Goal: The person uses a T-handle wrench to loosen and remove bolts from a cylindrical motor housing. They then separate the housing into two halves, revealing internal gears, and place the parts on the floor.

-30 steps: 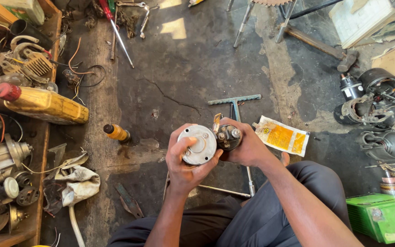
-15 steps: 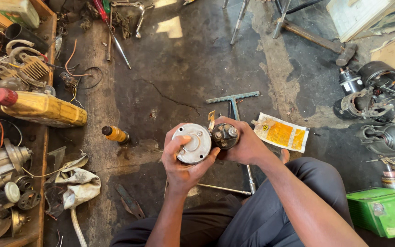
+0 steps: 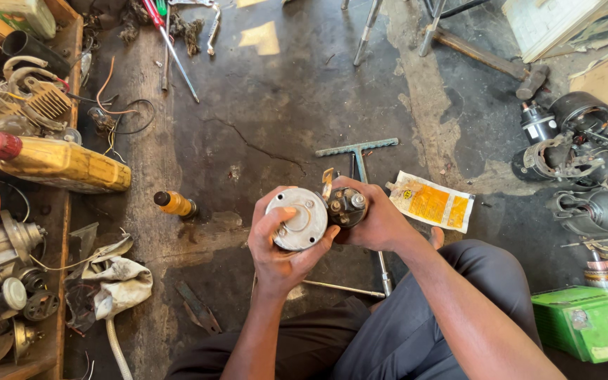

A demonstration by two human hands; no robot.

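Gripping a round grey end cap (image 3: 297, 219) at centre frame, the left hand (image 3: 279, 246) is closing around it while the right hand (image 3: 378, 224), at three o'clock, is clutching a dark motor body (image 3: 347, 206). Judging by this, a fitting step is underway, calling next for aligning both parts.

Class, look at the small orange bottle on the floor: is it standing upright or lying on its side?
Lying on its side. The orange bottle rests lengthwise on the floor, dark cap pointing left.

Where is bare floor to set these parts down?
Bare concrete lies ahead of the left hand and right hand, between the orange bottle, screwdriver and T-wrench. Crowded: left tray and the motor parts on the right.
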